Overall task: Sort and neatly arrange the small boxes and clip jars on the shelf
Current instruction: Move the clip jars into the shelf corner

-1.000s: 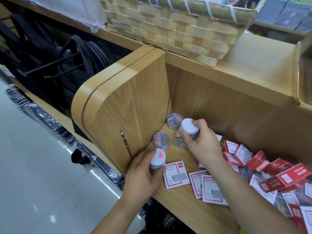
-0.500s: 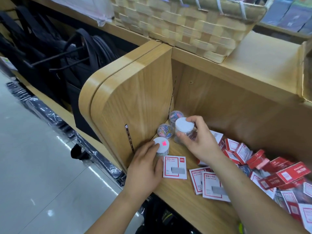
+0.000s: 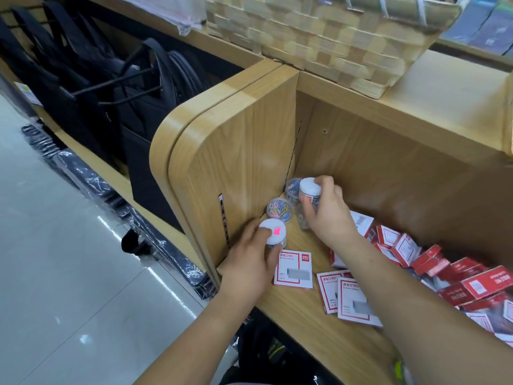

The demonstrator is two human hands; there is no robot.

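Note:
My left hand [image 3: 251,259] grips a white-lidded clip jar with a pink sticker [image 3: 273,235], standing on the wooden shelf [image 3: 302,315] beside the left side panel. My right hand [image 3: 327,212] holds a second white-lidded jar [image 3: 310,188] raised above another clear jar [image 3: 302,222] below it. Two jars of coloured clips stand along the panel: one [image 3: 279,211] in the middle, one [image 3: 293,186] in the back corner. White staple boxes [image 3: 294,269] lie flat near the front. Several red and white boxes [image 3: 444,270] lie jumbled at the right.
A woven basket [image 3: 319,43] sits on the shelf top above. Black bags [image 3: 133,101] hang in the bay to the left of the curved wooden side panel [image 3: 238,162]. Grey floor [image 3: 55,273] lies below left.
Both hands moved slightly toward the back left corner. The left hand set its pink-stickered jar down by the panel; the right hand carried its jar further back.

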